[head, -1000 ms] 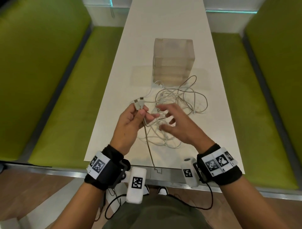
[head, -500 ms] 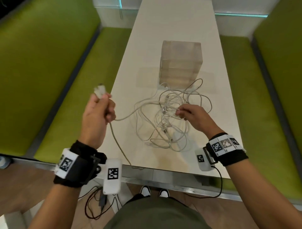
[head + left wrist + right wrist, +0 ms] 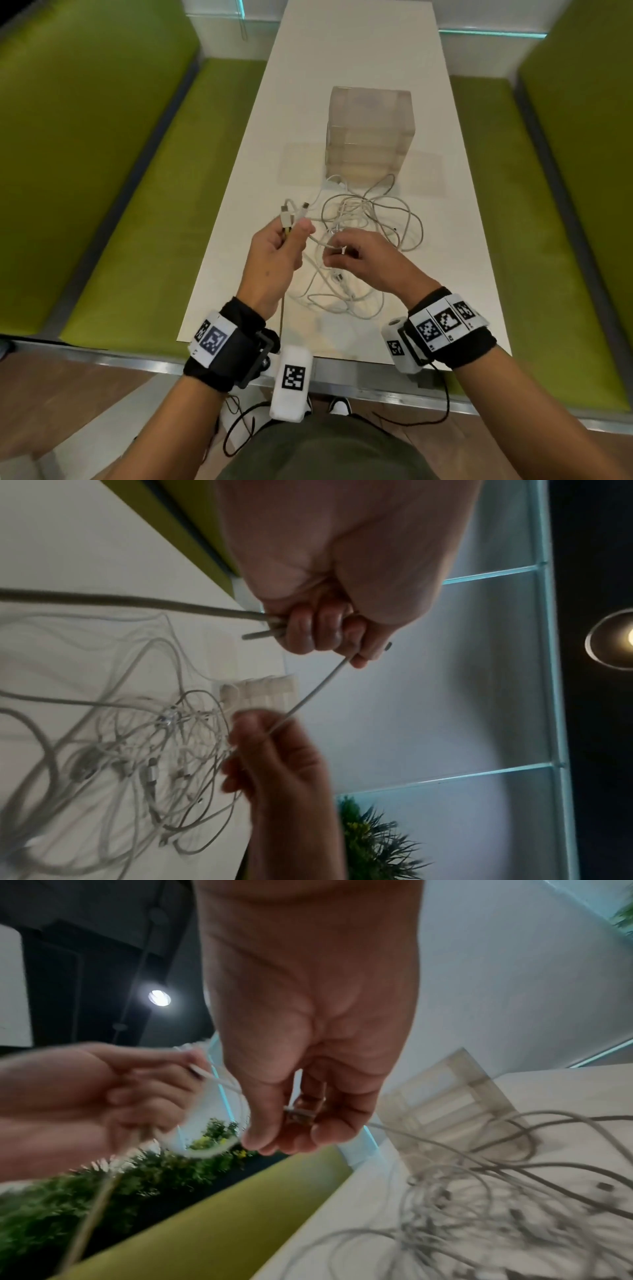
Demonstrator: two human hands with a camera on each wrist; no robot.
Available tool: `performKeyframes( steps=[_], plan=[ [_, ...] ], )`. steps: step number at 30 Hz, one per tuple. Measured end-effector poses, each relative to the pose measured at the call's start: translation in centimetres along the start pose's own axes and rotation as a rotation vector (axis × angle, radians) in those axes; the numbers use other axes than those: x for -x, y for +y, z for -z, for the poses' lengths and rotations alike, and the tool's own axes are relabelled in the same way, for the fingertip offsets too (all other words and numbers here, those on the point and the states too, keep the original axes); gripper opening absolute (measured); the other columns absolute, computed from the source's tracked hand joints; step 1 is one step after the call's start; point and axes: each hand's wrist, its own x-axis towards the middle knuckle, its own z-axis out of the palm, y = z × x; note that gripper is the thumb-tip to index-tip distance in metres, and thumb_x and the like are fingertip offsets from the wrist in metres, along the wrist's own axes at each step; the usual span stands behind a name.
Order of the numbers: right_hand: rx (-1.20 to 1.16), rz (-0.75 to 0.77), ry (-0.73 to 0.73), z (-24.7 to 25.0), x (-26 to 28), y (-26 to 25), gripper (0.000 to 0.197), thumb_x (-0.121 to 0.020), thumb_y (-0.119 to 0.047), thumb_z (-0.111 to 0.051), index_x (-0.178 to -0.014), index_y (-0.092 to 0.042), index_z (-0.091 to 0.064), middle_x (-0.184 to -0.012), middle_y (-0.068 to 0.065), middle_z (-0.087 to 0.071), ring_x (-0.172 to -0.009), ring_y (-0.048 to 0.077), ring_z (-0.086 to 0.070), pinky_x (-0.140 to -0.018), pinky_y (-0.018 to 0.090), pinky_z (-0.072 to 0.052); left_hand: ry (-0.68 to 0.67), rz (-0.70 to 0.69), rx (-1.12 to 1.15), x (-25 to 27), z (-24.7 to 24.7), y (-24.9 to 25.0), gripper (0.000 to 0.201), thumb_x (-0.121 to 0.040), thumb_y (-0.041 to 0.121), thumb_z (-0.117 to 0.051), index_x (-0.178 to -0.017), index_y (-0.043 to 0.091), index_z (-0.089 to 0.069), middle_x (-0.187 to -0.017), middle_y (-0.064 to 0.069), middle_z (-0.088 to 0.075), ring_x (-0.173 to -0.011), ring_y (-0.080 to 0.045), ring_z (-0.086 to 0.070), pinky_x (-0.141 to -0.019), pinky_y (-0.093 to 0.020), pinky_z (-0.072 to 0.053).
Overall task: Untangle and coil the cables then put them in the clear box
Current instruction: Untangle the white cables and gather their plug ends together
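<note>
Gripping several cable ends point(image 3: 291, 216), left hand point(image 3: 274, 260) has swung back in beside the tangle of cables point(image 3: 359, 240) from its earlier spot out past the table point(image 3: 359, 51) edge. Right hand point(image 3: 363, 260), over the tangle, pinches one strand. Clear box point(image 3: 368, 133) stands just beyond the tangle, unmoved.

The cables point(image 3: 363, 240) are a loose whitish tangle on the worktop, mostly just past and under the right fingers point(image 3: 337, 248). A few plug ends point(image 3: 291, 216) stick up out of the left fingers point(image 3: 301, 229), with one strand stretched between both sets of fingers. The clear box point(image 3: 370, 130) stands upright just beyond the tangle.
</note>
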Motion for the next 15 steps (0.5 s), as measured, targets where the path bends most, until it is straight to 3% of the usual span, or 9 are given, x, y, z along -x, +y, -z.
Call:
performKeyframes(
  steps=[3,6,9,13,15],
  plan=[
    [0.100,-0.104,0.030,0.4,-1.3,2.9,0.005,-0.088,-0.010,-0.062,-0.085,-0.009,-0.066,-0.082,-0.001,-0.059,-0.073,0.010,-0.053,-0.066,0.019,-0.039,0.032,-0.099,0.046,0.4,1.0,1.6,0.024,-0.097,0.022,-0.051,-0.075,0.018,-0.058,-0.051,0.015,-0.035,-0.049,-0.007,-0.025,-0.048,-0.019,-0.026],
    [0.003,-0.207,0.109,1.2,-2.1,5.4,0.010,-0.090,-0.010,-0.060,-0.087,-0.003,-0.066,-0.083,0.003,-0.058,-0.067,0.010,-0.054,-0.062,0.017,-0.045,0.073,-0.191,0.102,0.9,2.5,3.3,0.020,-0.093,0.026,-0.050,-0.075,0.017,-0.056,-0.051,0.015,-0.034,-0.048,-0.006,-0.025,-0.048,-0.018,-0.027],
    [-0.076,-0.272,0.196,2.5,-2.4,6.8,0.015,-0.093,-0.011,-0.057,-0.088,0.000,-0.066,-0.078,0.004,-0.059,-0.062,0.009,-0.057,-0.065,0.024,-0.047,0.153,-0.241,0.149,1.0,4.3,4.2,0.022,-0.094,0.025,-0.050,-0.075,0.018,-0.056,-0.052,0.012,-0.034,-0.050,-0.008,-0.024,-0.048,-0.020,-0.024],
    [-0.057,-0.204,0.233,2.8,-2.0,6.1,0.021,-0.092,0.000,-0.053,-0.100,-0.006,-0.071,-0.082,0.003,-0.064,-0.066,0.011,-0.059,-0.063,0.014,-0.048,0.172,-0.192,-0.119,0.0,4.7,2.3,0.021,-0.098,0.021,-0.051,-0.079,0.014,-0.057,-0.058,0.005,-0.038,-0.051,-0.008,-0.028,-0.049,-0.027,-0.025],
    [0.019,-0.123,0.225,2.3,-1.5,4.6,0.023,-0.090,0.000,-0.056,-0.104,-0.009,-0.072,-0.080,-0.009,-0.062,-0.070,0.000,-0.061,-0.067,0.012,-0.045,0.088,-0.135,-0.266,-0.8,3.6,0.2,0.022,-0.096,0.024,-0.053,-0.081,0.008,-0.057,-0.059,0.003,-0.037,-0.050,-0.009,-0.029,-0.050,-0.029,-0.026]
  ],
)
